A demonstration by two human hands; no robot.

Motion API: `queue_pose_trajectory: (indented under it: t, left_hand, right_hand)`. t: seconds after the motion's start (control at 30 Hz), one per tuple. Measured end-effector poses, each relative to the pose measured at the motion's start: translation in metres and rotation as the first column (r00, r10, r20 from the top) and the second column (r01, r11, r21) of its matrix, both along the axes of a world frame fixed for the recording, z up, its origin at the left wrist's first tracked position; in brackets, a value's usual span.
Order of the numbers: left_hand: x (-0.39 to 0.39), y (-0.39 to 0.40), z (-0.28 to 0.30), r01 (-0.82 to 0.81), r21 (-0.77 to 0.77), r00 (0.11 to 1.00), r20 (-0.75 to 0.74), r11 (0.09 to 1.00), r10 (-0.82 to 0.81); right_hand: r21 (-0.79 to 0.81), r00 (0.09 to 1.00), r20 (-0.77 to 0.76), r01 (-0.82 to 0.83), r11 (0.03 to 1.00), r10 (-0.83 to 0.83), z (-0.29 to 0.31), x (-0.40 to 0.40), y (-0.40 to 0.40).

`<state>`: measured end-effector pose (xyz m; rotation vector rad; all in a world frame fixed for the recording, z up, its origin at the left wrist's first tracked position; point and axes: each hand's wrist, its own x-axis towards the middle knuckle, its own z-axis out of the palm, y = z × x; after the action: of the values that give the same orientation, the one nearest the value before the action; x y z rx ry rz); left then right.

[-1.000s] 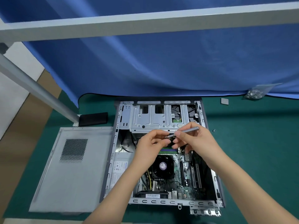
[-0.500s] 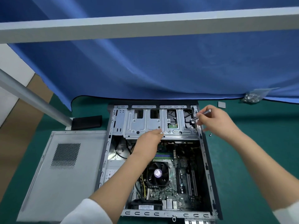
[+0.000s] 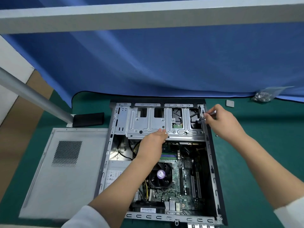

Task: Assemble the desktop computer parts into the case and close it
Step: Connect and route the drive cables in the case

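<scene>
The open computer case lies flat on the green mat, with the motherboard and CPU fan showing inside. A metal drive cage spans its far end. My left hand rests on the cage's near edge, fingers pressing the metal. My right hand grips a slim screwdriver, whose tip touches the cage's far right corner by the case wall. The grey side panel lies flat to the left of the case.
One loose screw lies on the mat right of the case. A plastic bag of screws and a small grey square pad sit at the back right. A black block and a slanted metal pole stand at the left.
My hands parted from above the motherboard. The right one carried the screwdriver to the cage's far right corner, and the left one settled on the cage's near edge.
</scene>
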<state>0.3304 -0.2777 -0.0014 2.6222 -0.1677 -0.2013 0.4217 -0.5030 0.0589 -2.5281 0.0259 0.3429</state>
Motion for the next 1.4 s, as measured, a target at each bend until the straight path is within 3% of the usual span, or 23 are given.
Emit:
queue_pose_trajectory:
  t: [0.47,0.6,0.67,0.77,0.83,0.9,1.1,1.23,1.4]
  left_hand:
    - [0.000,-0.001,0.001,-0.016,-0.023,1.000,-0.007,1.000,0.015]
    - [-0.004,-0.006,0.008,-0.153,-0.184,0.988,-0.027,0.971,0.150]
    - [-0.013,-0.014,0.015,-0.294,-0.394,0.954,-0.058,0.871,0.295]
    - [-0.032,-0.031,0.013,-0.515,-0.618,0.848,-0.267,0.594,0.458]
    - [-0.039,-0.041,0.007,-0.696,-0.609,0.714,-0.535,0.379,0.451]
    - [-0.038,-0.046,0.002,-0.818,-0.537,0.575,-0.749,0.207,0.329]
    - [-0.016,-0.058,0.003,-0.878,-0.454,0.447,-0.891,-0.149,0.080]
    - [-0.009,-0.068,0.000,-0.863,-0.420,0.406,-0.907,-0.281,0.110]
    - [-0.011,-0.076,-0.001,-0.842,-0.429,0.401,-0.903,-0.328,0.151]
  right_hand:
    - [-0.158,0.996,0.006,-0.087,0.984,0.089,-0.002,0.006,0.002]
    - [-0.109,0.991,-0.006,-0.131,0.985,0.131,-0.002,0.009,0.001]
    - [-0.111,0.983,0.006,-0.182,0.977,0.184,0.001,0.012,0.000]
    - [-0.156,0.967,0.020,-0.249,0.956,0.255,0.006,0.018,-0.002]
    - [-0.214,0.959,0.000,-0.276,0.937,0.282,0.009,0.021,-0.001]
    - [-0.281,0.952,-0.023,-0.298,0.912,0.304,0.012,0.023,0.001]
    - [-0.442,0.919,-0.075,-0.379,0.813,0.388,0.015,0.027,0.007]
    - [-0.480,0.914,-0.116,-0.394,0.784,0.388,0.016,0.028,0.009]
    - [-0.473,0.907,-0.150,-0.415,0.777,0.393,0.018,0.028,0.010]
